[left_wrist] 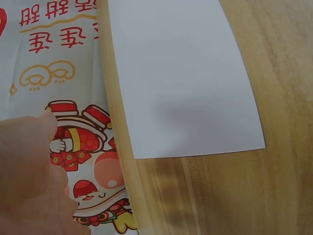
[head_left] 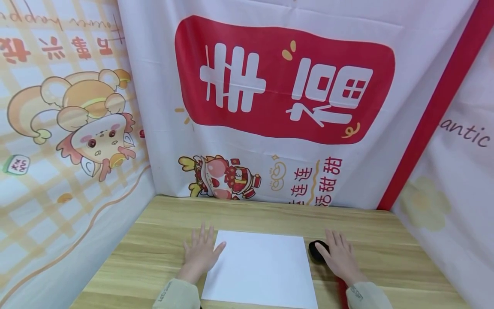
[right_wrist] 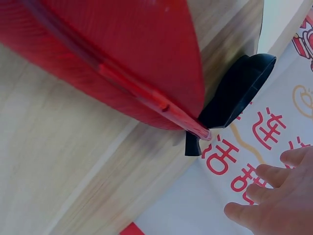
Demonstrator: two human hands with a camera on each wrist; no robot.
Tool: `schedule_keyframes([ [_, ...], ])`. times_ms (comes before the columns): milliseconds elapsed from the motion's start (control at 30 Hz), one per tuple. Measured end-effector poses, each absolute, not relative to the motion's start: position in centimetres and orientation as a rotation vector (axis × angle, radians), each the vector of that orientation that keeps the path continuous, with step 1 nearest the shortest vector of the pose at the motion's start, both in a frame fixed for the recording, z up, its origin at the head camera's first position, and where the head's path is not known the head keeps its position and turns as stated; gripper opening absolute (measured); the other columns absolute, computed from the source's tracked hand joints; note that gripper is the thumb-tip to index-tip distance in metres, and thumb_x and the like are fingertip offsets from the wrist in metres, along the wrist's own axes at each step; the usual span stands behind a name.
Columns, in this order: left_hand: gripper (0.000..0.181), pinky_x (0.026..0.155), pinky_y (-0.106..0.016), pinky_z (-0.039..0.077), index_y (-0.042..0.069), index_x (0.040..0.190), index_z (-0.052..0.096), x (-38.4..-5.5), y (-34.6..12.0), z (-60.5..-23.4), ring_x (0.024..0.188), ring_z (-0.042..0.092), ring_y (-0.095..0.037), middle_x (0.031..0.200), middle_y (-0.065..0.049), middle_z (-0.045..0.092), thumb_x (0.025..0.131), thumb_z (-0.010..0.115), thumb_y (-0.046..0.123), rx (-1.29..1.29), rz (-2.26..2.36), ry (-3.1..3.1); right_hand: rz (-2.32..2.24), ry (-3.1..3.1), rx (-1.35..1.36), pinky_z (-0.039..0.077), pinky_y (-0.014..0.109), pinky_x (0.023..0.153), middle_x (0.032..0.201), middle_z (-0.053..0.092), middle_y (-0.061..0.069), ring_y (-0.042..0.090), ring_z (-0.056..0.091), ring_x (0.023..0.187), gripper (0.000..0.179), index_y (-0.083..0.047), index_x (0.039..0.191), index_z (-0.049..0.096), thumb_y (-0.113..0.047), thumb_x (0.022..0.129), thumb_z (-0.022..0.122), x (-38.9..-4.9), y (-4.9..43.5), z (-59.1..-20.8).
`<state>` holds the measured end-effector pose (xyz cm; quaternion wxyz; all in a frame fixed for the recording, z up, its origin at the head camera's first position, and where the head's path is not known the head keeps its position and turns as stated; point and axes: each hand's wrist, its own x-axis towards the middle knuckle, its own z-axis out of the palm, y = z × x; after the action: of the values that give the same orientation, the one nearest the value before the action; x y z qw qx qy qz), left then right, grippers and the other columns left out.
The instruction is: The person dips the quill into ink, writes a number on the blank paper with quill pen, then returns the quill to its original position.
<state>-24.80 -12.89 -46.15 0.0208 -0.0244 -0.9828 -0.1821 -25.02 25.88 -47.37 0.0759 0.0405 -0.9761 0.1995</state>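
Note:
My left hand (head_left: 201,253) is held with straight, spread fingers over the left edge of a white sheet (head_left: 260,268). In the left wrist view the hand (left_wrist: 32,181) is beside that sheet (left_wrist: 181,83) and holds nothing. My right hand (head_left: 341,259), fingers extended, is to the right of the sheet. Its thumb overlaps a black rounded object (head_left: 317,251) in the head view. The right wrist view shows this black object (right_wrist: 239,88) with a cup-like end, apart from the hand (right_wrist: 283,196). A red feather-like piece (right_wrist: 142,54) with a central shaft lies against it.
The wooden table (head_left: 154,266) meets a hanging white cloth (head_left: 154,107) with red print at the back. Printed cloths also hang at the left (head_left: 77,206) and the right (head_left: 455,171). A red strip (head_left: 436,107) runs down the right corner.

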Motion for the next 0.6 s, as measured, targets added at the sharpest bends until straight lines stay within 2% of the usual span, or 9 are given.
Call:
schedule_keyframes([
  [200,0.076,0.095,-0.069,-0.006,0.009,0.146,0.022,-24.9,-12.8,-47.0,0.132,-0.003,-0.048,0.15,-0.02,0.003,0.092,0.03,0.061,-0.064,-0.588,-3.048,0.609,-2.953,0.096,0.007,0.065,0.1,0.142,0.022,0.033,0.052,0.011,0.128,0.076,0.004,0.143,0.021,-0.054,0.096,0.029,-24.9,26.3,-47.6],
  [400,0.074,0.097,-0.069,-0.003,0.01,0.147,0.022,-24.7,-12.6,-47.5,0.133,0.0,-0.048,0.15,-0.021,0.006,0.092,0.034,0.059,-0.053,-0.635,-3.061,0.602,-2.936,0.099,0.011,0.067,0.098,0.139,0.025,0.034,0.053,0.015,0.127,0.073,0.007,0.141,0.024,-0.05,0.096,0.032,-24.5,26.8,-47.9],
  [600,0.072,0.095,-0.071,-0.001,0.011,0.147,0.02,-24.7,-12.4,-48.3,0.132,0.003,-0.049,0.151,-0.021,0.006,0.092,0.041,0.053,-0.043,-0.656,-3.062,0.626,-2.967,0.095,0.011,0.066,0.099,0.14,0.023,0.035,0.055,0.013,0.126,0.074,0.007,0.142,0.021,-0.049,0.097,0.034,-24.2,27.2,-48.0],
])
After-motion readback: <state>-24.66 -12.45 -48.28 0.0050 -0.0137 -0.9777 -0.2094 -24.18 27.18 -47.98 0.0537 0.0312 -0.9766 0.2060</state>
